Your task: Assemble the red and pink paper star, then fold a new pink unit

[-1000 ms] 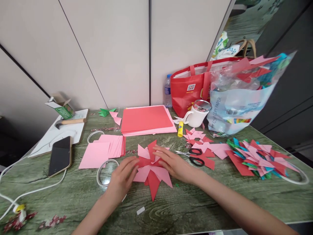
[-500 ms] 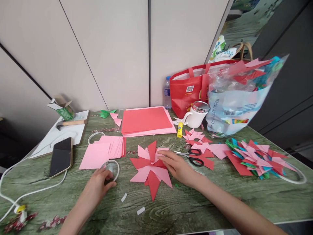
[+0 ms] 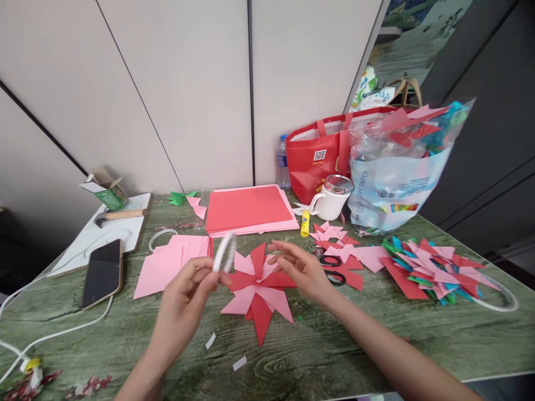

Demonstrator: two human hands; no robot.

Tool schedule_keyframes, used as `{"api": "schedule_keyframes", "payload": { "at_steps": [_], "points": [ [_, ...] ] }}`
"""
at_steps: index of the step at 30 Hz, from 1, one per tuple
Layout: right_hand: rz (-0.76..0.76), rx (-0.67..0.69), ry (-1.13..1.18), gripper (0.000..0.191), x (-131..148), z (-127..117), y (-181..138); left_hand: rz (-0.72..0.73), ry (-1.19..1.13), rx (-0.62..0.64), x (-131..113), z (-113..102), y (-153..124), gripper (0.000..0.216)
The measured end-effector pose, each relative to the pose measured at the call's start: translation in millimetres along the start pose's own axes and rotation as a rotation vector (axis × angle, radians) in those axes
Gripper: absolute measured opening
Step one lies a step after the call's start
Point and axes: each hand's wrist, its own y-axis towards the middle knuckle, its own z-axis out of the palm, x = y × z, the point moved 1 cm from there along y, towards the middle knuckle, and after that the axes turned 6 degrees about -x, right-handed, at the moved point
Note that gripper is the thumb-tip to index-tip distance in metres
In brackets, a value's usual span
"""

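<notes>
My left hand (image 3: 188, 295) is raised above the table and pinches a white roll of tape (image 3: 224, 253) on edge. My right hand (image 3: 301, 269) hovers just to its right with fingers spread, holding nothing. Beneath both hands lies a red and pink folded paper star (image 3: 257, 289) on the green wood-grain table (image 3: 334, 345). Black-handled scissors (image 3: 332, 269) lie partly hidden behind my right hand.
Pink paper squares (image 3: 171, 262), a red sheet stack (image 3: 247, 209), a phone (image 3: 102, 273) with white cable, a hammer (image 3: 119, 215), a glue stick (image 3: 306, 223), a white mug (image 3: 332, 197), a red bag (image 3: 320, 159), a plastic bag (image 3: 397, 172) and piled stars (image 3: 434, 270). Paper scraps (image 3: 225, 351) lie near.
My left hand went from the star to the tape roll on the table, took hold of it and lifted it. My right hand rose off the star and opened.
</notes>
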Motion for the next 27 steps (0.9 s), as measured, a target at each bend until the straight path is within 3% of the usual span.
{"api": "schedule_keyframes", "payload": {
  "at_steps": [4,7,9,14,18,22,27],
  "points": [
    [0.066,-0.053,0.213,0.052,2,8,3,-0.080,-0.329,0.248,10,34,15,0.015],
    [0.087,-0.047,0.143,0.037,-1,7,2,-0.122,-0.406,0.337,25,47,18,0.015],
    [0.087,-0.043,0.052,0.025,-3,5,1,-0.140,-0.420,0.353,33,50,17,0.016],
    [-0.013,-0.118,-0.069,0.024,-8,3,0,-0.165,-0.469,0.402,47,56,16,0.033],
    [-0.156,-0.130,-0.248,0.020,-8,4,-2,-0.124,-0.377,0.420,53,57,16,0.049],
    [-0.288,-0.132,-0.326,0.018,-6,3,-4,-0.128,-0.345,0.414,50,55,14,0.038],
    [-0.315,-0.129,-0.383,0.036,-7,1,-8,-0.110,-0.278,0.372,41,54,13,0.020]
  ]
}}
